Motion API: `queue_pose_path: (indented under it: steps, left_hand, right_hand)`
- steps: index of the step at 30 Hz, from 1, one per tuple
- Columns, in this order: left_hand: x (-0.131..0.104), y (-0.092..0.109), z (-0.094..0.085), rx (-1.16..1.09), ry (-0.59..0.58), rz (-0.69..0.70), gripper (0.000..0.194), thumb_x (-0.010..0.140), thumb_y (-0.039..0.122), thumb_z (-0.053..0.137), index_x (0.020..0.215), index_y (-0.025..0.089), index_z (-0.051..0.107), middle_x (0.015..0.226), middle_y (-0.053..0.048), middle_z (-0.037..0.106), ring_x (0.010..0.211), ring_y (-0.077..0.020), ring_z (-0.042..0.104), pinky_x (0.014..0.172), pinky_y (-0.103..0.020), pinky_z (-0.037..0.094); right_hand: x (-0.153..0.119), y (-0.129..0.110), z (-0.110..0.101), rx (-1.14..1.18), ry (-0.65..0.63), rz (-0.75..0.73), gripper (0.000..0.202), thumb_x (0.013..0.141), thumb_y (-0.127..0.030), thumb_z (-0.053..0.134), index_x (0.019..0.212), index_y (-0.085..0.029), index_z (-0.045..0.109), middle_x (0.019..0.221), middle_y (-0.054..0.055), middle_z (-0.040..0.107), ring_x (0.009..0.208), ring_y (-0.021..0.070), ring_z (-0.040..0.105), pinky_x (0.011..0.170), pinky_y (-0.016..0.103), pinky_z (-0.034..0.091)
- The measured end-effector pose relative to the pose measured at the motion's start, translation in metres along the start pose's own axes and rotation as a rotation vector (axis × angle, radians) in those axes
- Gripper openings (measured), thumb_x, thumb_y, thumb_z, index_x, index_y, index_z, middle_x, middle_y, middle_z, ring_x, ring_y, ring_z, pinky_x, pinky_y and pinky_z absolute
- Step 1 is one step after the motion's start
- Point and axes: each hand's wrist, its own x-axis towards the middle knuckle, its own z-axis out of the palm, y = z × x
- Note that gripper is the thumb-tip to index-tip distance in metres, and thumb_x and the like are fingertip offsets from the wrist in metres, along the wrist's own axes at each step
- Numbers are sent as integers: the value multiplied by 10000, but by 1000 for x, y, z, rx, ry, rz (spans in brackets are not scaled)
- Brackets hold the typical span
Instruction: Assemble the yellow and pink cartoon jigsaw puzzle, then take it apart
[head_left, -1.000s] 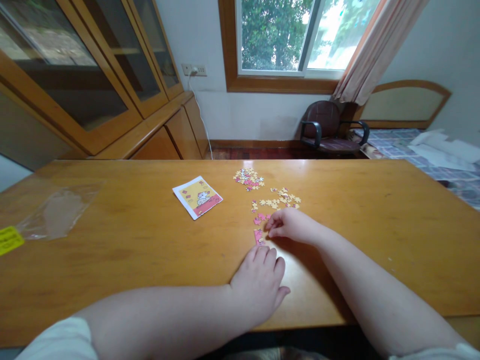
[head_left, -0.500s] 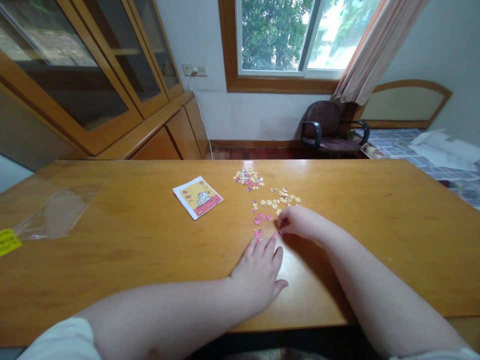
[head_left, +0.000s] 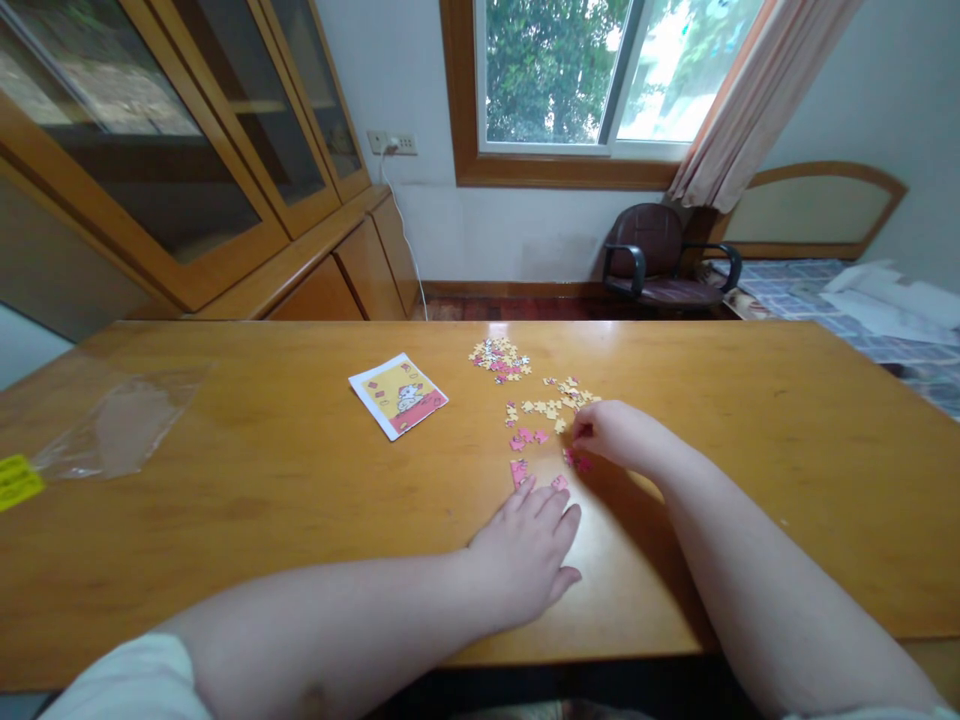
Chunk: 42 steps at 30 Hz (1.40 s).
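Observation:
My left hand (head_left: 529,550) lies flat with its fingers spread, palm down on the table. Its fingertips reach the lower pink puzzle pieces (head_left: 519,472) and partly cover them. To the right, my right hand (head_left: 616,433) is closed, thumb and fingers curled together; whatever they hold, if anything, is hidden. Just under its fingertips lie some dark pink pieces (head_left: 583,464). Yellow puzzle pieces (head_left: 551,408) spread out beyond that hand, with a few more pink pieces (head_left: 526,437) left of it.
A mixed heap of puzzle pieces (head_left: 499,360) sits near the table's far edge. Left of it lies a picture card (head_left: 399,396) with a white animal on yellow and pink. A clear plastic bag (head_left: 124,425) rests at the far left of the wooden table (head_left: 300,500).
My right hand has shifted slightly up and to the right, uncovering dark pink pieces below its fingers. My left hand has moved down a little, showing more of the pink pieces at its fingertips.

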Motion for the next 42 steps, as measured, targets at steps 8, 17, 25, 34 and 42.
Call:
queue_pose_path:
  steps: [8,17,25,34,42]
  left_hand:
    - [0,-1,5,-22,17,1,607,906,544,398,1349,130,425,1419,-158,435,1310,-303,375,1115,-474,235]
    - [2,0,-1,-22,-36,-11,641,904,559,388,1377,126,410,1431,-167,423,1298,-327,383,1090,-491,272]
    - [1,1,-3,-14,-36,-13,642,898,566,398,1366,128,426,1435,-165,422,1296,-324,384,1096,-490,261]
    - [-1,0,1,-31,-32,-12,656,906,580,359,1386,135,398,1454,-173,396,1332,-317,345,1105,-496,234]
    - [0,1,-2,-12,-32,-6,653,903,570,382,1378,122,407,1446,-179,408,1318,-321,368,1097,-491,255]
  right_hand:
    - [3,-25,15,-3,173,-233,207,894,-278,533,931,-203,723,913,69,677,818,160,614,730,239,430]
    - [15,-37,37,-38,214,-482,225,910,-289,544,1022,-216,725,959,76,647,903,178,587,836,293,430]
    - [13,-34,34,38,182,-429,88,820,-235,657,831,-165,708,889,72,650,885,180,595,827,285,447]
    - [13,-26,29,98,66,-604,274,911,-178,475,1031,-213,719,997,59,702,920,162,624,855,277,441]
    - [4,-29,19,52,3,-304,202,787,-179,605,928,-210,745,912,62,702,842,176,621,756,251,439]
